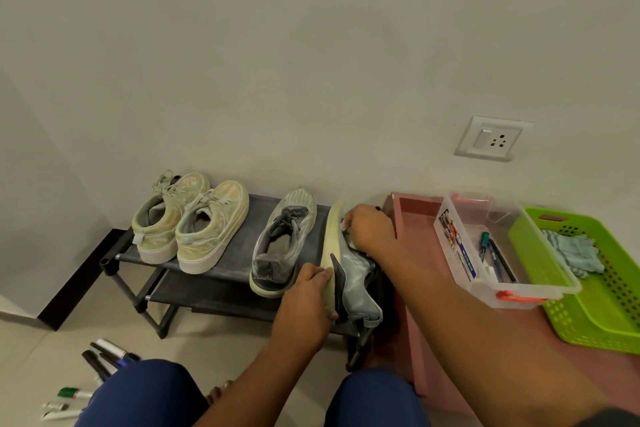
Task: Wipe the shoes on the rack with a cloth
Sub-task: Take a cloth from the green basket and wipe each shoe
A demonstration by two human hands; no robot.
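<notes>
Grey sneaker tipped on its side on the shoe rack; left hand grips its heel steady so right hand can rub a clutched cloth near the toe.

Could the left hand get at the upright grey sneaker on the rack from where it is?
Probably yes: the left hand grips the tilted shoe's heel, and the grey sneaker stands right beside it, uncovered.

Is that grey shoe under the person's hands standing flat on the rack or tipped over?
Tipped on its side: the grey shoe shows its pale sole edge upward, left hand steadying the heel, right hand near the toe.
</notes>
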